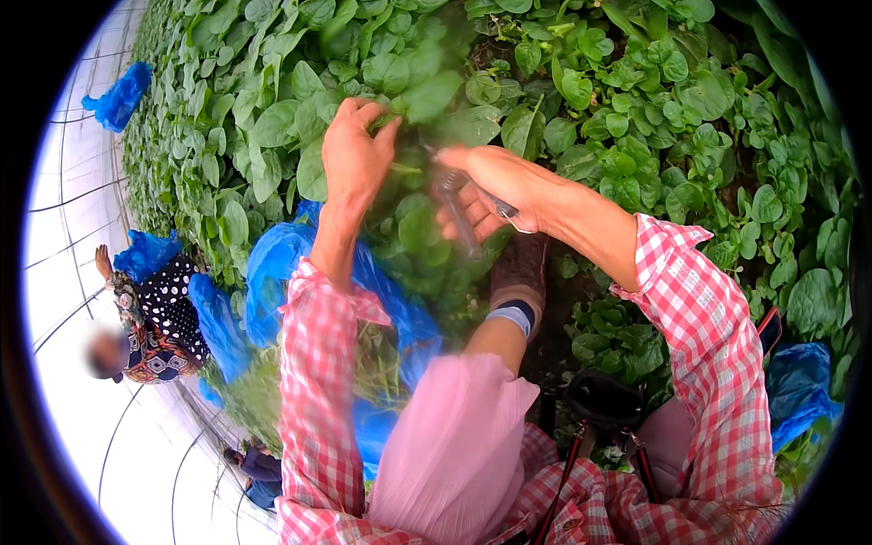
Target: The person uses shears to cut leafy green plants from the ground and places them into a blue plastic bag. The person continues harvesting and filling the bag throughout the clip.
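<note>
My left hand (pixel 357 150), at upper centre, pinches a green leafy shoot (pixel 428 95) between thumb and fingers among the broad-leaved plants. Just right of it, my right hand (pixel 487 191) holds spring-handled pruning snips (pixel 456 191), their tip pointing up towards the shoot. Part of the snips and the leaves around them look blurred, so whether the blades touch a stem I cannot tell. A large blue plastic bag (pixel 272 272) lies below my left hand, beside and partly behind my left forearm.
Dense leafy plants (pixel 633 136) surround my shoe (pixel 521 266). A black open pouch (pixel 603 398) hangs at my waist. Another blue bag (pixel 797 395) and a phone (pixel 770 330) are at right. Further blue bags (pixel 218 327) lie at left, near a person (pixel 163 327); another person (pixel 259 473) is farther off.
</note>
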Tool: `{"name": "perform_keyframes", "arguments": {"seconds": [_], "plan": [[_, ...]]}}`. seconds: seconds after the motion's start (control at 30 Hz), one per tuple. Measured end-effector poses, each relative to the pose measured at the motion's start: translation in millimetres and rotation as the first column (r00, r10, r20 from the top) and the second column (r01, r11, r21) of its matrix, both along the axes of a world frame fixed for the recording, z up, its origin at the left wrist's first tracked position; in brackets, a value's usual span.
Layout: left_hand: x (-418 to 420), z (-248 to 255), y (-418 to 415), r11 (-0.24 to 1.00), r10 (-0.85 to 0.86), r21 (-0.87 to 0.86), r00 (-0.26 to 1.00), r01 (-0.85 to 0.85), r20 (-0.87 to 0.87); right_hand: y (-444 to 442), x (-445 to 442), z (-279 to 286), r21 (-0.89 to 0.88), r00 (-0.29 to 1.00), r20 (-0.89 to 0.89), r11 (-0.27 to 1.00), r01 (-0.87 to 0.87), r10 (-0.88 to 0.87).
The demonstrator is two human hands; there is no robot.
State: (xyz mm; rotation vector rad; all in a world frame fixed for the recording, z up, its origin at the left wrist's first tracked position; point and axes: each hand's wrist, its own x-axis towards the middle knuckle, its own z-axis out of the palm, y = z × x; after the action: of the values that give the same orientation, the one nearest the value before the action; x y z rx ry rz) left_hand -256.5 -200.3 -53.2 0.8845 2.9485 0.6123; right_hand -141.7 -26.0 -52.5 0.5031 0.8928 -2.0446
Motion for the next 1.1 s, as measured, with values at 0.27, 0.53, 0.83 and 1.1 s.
{"name": "perform_keyframes", "arguments": {"seconds": [0.27, 0.53, 0.83, 1.1], "plan": [[-2, 0, 5, 1.000, 0.015, -0.002, 0.999, -0.015, 0.050, 0, -11, -23, 0.205, 0.996, -0.082, 0.978, 0.042, -0.025], [-10, 0, -8, 0.978, 0.143, 0.119, 0.970, -0.169, 0.196, 9, 13, -13, -0.167, 0.995, 0.034, 0.981, 0.100, -0.096], [-11, -3, -7, 0.949, 0.171, 0.210, 0.945, -0.234, 0.279, -10, -12, -46, -0.374, 0.983, 0.053, 0.909, 0.185, -0.178], [1, 18, -25, 0.554, 0.185, 0.585, 0.773, -0.592, 0.607, 4, 14, -16, 0.251, 0.980, -0.177, 0.967, -0.042, 0.089]]}}
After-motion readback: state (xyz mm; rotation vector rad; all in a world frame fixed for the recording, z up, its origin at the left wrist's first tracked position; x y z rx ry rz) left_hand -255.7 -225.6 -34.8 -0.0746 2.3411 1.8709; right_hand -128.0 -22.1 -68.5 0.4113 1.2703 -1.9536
